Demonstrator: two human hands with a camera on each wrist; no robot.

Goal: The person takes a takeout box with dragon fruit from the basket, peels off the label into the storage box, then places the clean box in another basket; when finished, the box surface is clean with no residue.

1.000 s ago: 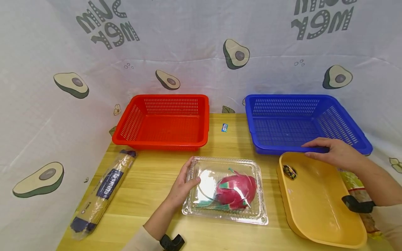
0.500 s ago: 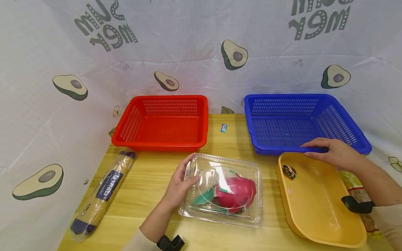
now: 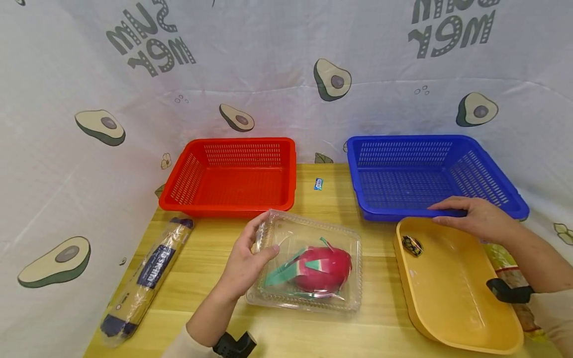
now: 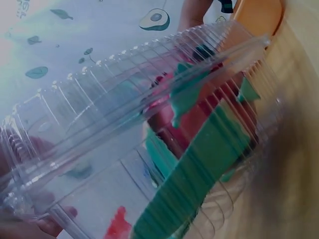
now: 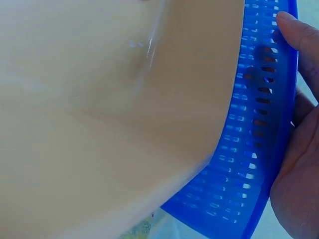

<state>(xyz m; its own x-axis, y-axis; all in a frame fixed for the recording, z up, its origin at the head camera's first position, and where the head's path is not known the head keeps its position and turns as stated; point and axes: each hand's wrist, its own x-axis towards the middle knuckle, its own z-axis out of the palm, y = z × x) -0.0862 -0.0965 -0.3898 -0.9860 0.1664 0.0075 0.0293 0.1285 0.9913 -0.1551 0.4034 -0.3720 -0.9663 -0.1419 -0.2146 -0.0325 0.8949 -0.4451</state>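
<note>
My left hand (image 3: 241,263) grips the left edge of a clear plastic clamshell box (image 3: 282,231), thumb on the lid. Inside lies a pink dragon fruit (image 3: 324,268) with green leaf tips. The box tilts, its left side raised off the table, as the left wrist view also suggests. At the right, my right hand (image 3: 481,219) holds the front rim of a blue slotted basket (image 3: 358,196), thumb on one side and fingers on the other. Just below that hand sits a yellow tray (image 3: 452,283) with a small dark wrapped piece (image 3: 412,245) in its upper left corner.
A red slotted basket (image 3: 228,207) stands at the back left. Along the left edge lies a long wrapped packet (image 3: 154,268). Between the baskets is a tiny blue packet (image 3: 318,184). Part of a printed bag (image 3: 503,263) shows beyond the tray's right side.
My left hand has moved left with the box, lifting and tilting it; the dragon fruit has shifted left along with it. The right hand stays on the blue basket's rim.
</note>
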